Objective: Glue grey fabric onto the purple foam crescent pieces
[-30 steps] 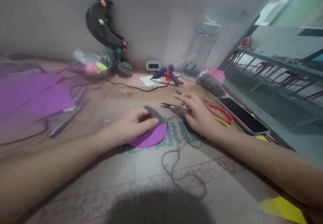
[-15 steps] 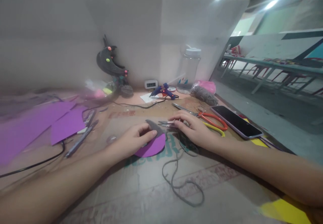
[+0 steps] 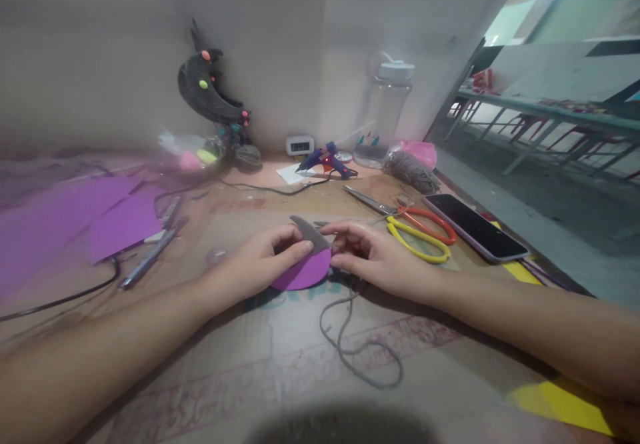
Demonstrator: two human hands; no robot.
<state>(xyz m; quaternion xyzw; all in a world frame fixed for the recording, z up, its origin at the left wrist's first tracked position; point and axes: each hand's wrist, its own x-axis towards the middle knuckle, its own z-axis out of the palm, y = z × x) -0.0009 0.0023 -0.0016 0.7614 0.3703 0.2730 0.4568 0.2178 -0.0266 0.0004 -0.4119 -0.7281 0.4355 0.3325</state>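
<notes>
My left hand (image 3: 260,261) presses down on a purple foam disc (image 3: 307,274) lying on the cardboard, fingers curled over its left half. A wedge of grey yarn (image 3: 306,232) covers the disc's top. My right hand (image 3: 373,254) sits against the disc's right edge with fingers bent and thumb pinched in. A thin metal tip (image 3: 319,224) shows beside its index finger. What the right hand grips is hidden. A loose grey yarn strand (image 3: 350,347) trails from the disc toward me.
Orange scissors (image 3: 427,221) and yellow scissors (image 3: 417,243) lie right of my right hand, then a phone (image 3: 475,227). At the back stand a glue gun (image 3: 327,159), a bottle (image 3: 389,107), a yarn bundle (image 3: 413,169) and a black crescent ornament (image 3: 205,91). Purple sheets (image 3: 120,221) lie left.
My right hand has drawn in leftward from the scissors to the disc's right edge. My left hand has stayed on the disc. The view has shifted.
</notes>
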